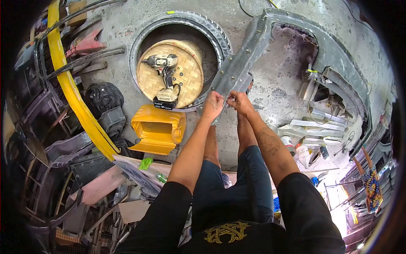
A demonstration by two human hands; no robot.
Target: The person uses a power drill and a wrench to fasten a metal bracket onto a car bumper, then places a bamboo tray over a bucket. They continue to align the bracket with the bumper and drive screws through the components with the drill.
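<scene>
Left hand (213, 105): fingers curled shut around the near end of the grey panel (242, 62), knuckles turned toward the camera.
Right hand (240, 102): clenched on the same end, just beside the left hand; the two nearly touch.
Grey panel: a long arch-shaped strip studded with bolt heads. It rises from the hands toward the top of the view, then curves round to the right above the concrete floor (277, 82).
Tyre (211, 30): lies flat on the floor, just left of the panel.
Woven tray (191, 80): round, set inside the tyre.
Cordless drill (165, 78): lies on the tray, battery end nearest the person.
Yellow moulding (158, 129): on the floor below the tyre, left of the left forearm.
Yellow strip (69, 89): long and curved, along the cluttered left side.
</scene>
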